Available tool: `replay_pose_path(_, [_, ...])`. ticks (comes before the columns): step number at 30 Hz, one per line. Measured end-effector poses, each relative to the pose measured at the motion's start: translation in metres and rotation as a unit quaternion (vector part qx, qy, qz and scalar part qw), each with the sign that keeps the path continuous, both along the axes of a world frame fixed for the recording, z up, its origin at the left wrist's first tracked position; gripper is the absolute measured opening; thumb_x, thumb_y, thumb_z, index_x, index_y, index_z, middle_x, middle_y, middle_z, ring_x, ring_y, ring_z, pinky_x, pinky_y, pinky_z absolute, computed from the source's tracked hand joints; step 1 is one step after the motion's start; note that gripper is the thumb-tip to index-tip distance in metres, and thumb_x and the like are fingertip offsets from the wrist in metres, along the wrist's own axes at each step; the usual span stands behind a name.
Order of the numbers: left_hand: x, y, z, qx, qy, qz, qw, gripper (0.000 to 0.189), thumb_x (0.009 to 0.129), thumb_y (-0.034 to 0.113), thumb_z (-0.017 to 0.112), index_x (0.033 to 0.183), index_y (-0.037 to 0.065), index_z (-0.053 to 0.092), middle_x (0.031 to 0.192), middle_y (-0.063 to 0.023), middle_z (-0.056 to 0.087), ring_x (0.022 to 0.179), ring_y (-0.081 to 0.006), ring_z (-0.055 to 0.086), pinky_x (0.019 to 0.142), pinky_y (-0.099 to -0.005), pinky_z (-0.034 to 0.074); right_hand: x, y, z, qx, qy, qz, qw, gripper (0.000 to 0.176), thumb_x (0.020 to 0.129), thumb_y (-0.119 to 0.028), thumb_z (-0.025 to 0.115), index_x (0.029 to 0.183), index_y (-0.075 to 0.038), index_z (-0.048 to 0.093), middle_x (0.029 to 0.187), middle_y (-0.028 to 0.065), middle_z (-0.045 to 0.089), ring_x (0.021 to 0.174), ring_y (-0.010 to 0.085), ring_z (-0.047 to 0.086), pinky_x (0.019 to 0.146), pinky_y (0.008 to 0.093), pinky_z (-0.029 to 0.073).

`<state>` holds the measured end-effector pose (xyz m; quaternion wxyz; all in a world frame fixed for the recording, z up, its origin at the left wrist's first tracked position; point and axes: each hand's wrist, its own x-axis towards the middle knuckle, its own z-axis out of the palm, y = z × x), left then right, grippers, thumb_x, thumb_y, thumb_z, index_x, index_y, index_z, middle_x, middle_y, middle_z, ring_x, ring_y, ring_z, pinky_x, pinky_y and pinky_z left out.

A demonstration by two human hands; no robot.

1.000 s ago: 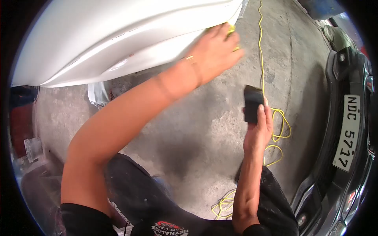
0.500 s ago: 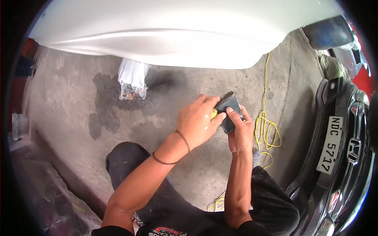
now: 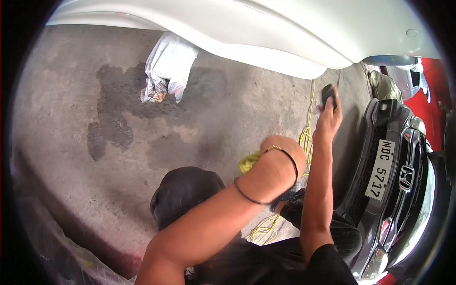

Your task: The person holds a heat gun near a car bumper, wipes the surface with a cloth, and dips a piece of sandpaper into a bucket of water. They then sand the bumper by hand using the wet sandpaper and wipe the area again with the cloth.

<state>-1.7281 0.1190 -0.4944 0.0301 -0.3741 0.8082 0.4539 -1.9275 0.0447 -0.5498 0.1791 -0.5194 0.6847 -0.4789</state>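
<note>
My right hand [image 3: 329, 116] is closed around a dark folded piece of sandpaper [image 3: 327, 94], just below the lower edge of the white car body panel [image 3: 285, 57]. Bent inward at the wrist, my left hand [image 3: 284, 149] is lower and closer to me, with its back toward the camera. A crumpled yellow cloth [image 3: 249, 163] sticks out from under that hand. The fingers of the left hand are hidden behind the wrist. Neither hand touches the panel in this view.
A white plastic bag [image 3: 172, 61] lies on the wet-stained concrete floor [image 3: 142, 137]. A yellow cord [image 3: 306, 137] is coiled near my right forearm. On the right stands a dark front bumper with a license plate [image 3: 380, 168]. My knee [image 3: 187, 190] is below.
My hands have parted. The right one has moved up and right with the sandpaper toward the panel; the left has come down and right, still with the yellow cloth. The view has shifted.
</note>
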Motion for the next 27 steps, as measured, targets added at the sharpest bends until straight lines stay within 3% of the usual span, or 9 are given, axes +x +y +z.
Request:
replay_pose_path(1, [0.006,0.003,0.008,0.012,0.027,-0.051,0.998,0.024,0.091,0.023,0.069,0.103,0.009,0.085,0.107,-0.018,0.081,0.101,-0.0353,0.079,0.086,-0.046,0.062,-0.004,-0.018,-0.002,-0.048,0.137,-0.024,0.989,0.042,0.114,-0.014,0.049,0.154,-0.005,0.059,0.146,0.0173,0.066,0.137,0.0285,0.061,0.111,0.039,0.05])
replay_pose_path(5, [0.01,0.042,0.011,0.015,0.082,-0.132,0.988,0.022,0.091,0.022,0.068,0.096,0.008,0.085,0.098,-0.0192,0.081,0.092,-0.0364,0.08,0.082,-0.0485,0.062,0.03,-0.042,-0.026,-0.158,0.306,0.034,0.938,0.04,0.11,-0.003,0.051,0.149,0.001,0.061,0.145,0.0229,0.066,0.14,0.0392,0.058,0.118,0.0431,0.045])
replay_pose_path(6, [0.012,0.055,0.014,0.018,0.091,-0.129,0.987,0.022,0.09,0.021,0.069,0.095,0.007,0.084,0.097,-0.0194,0.08,0.091,-0.0365,0.08,0.081,-0.0486,0.062,0.061,-0.029,-0.006,-0.115,0.258,0.102,0.954,0.042,0.107,-0.001,0.054,0.149,0.002,0.06,0.147,0.0243,0.064,0.141,0.0414,0.057,0.12,0.046,0.043])
replay_pose_path(8, [0.02,0.076,0.026,0.026,0.105,-0.123,0.987,0.02,0.088,0.02,0.069,0.092,0.005,0.083,0.094,-0.0197,0.08,0.088,-0.0366,0.079,0.079,-0.0489,0.062,0.1,-0.015,-0.034,-0.128,0.468,0.082,0.871,0.053,0.098,0.005,0.056,0.15,-0.007,0.062,0.154,0.0155,0.062,0.15,0.0399,0.051,0.13,0.0595,0.025])
replay_pose_path(10, [0.026,0.087,0.032,0.066,0.154,-0.146,0.975,0.018,0.086,0.017,0.069,0.089,0.004,0.082,0.089,-0.0196,0.079,0.086,-0.0373,0.079,0.077,-0.0489,0.061,0.128,0.0,-0.037,-0.168,0.401,0.144,0.889,0.063,0.093,0.007,0.057,0.153,-0.014,0.062,0.16,0.006,0.059,0.154,0.0376,0.047,0.131,0.0641,0.018])
replay_pose_path(12, [0.03,0.096,0.035,0.088,0.139,-0.118,0.979,0.017,0.085,0.015,0.069,0.086,0.002,0.079,0.085,-0.0197,0.078,0.081,-0.0385,0.078,0.072,-0.0493,0.06,0.085,-0.017,-0.048,-0.13,0.498,0.145,0.845,0.063,0.096,0.007,0.055,0.154,-0.018,0.061,0.161,0.0019,0.058,0.154,0.0377,0.047,0.13,0.0655,0.019])
replay_pose_path(18, [0.042,0.101,0.023,0.063,0.1,-0.052,0.992,0.016,0.084,0.014,0.069,0.081,0.0,0.077,0.082,-0.0222,0.076,0.079,-0.0416,0.076,0.072,-0.0511,0.061,0.037,-0.032,-0.033,-0.116,0.428,0.063,0.894,0.071,0.094,0.011,0.054,0.156,-0.024,0.06,0.16,0.0049,0.059,0.153,0.0326,0.049,0.129,0.0663,0.019])
replay_pose_path(22, [0.039,0.078,0.016,0.083,0.092,-0.097,0.988,0.017,0.084,0.015,0.07,0.079,-0.001,0.075,0.077,-0.024,0.073,0.08,-0.0448,0.075,0.073,-0.053,0.061,0.067,-0.013,-0.029,-0.183,0.451,0.211,0.848,0.069,0.092,0.007,0.058,0.151,-0.028,0.064,0.156,-0.0021,0.064,0.153,0.0266,0.05,0.131,0.0607,0.021])
replay_pose_path(27, [0.039,0.072,0.027,0.062,0.015,-0.088,0.994,0.025,0.091,0.022,0.07,0.098,-0.002,0.066,0.076,-0.0222,0.071,0.078,-0.0453,0.074,0.07,-0.0539,0.06,-0.046,-0.07,-0.022,-0.175,0.474,0.122,0.854,0.066,0.091,0.009,0.056,0.146,-0.027,0.067,0.152,-0.0034,0.067,0.151,0.0275,0.052,0.131,0.0561,0.026])
